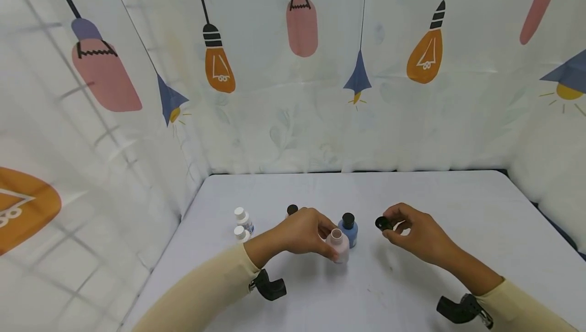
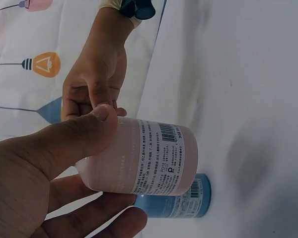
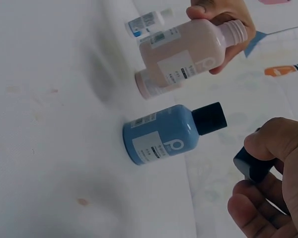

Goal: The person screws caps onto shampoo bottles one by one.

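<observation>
My left hand (image 1: 304,233) grips a pink bottle (image 1: 338,245) around its body; its threaded neck is uncapped and points up. In the left wrist view the label on the pink bottle (image 2: 159,158) faces the camera. To the right, my right hand (image 1: 418,233) pinches a black screw cap (image 1: 383,223) between thumb and fingers. A blue bottle (image 1: 349,230) with a black cap stands between the hands, just behind the pink one. The right wrist view shows the blue bottle (image 3: 161,134) upright on the table with its cap on.
Two white bottles (image 1: 244,218) stand at the left of the white-covered table (image 1: 435,194). Behind my left hand, another black-capped bottle (image 1: 292,210) is mostly hidden; its pink base (image 3: 148,84) shows in the right wrist view. A lamp-patterned curtain (image 1: 274,118) encloses the back and sides.
</observation>
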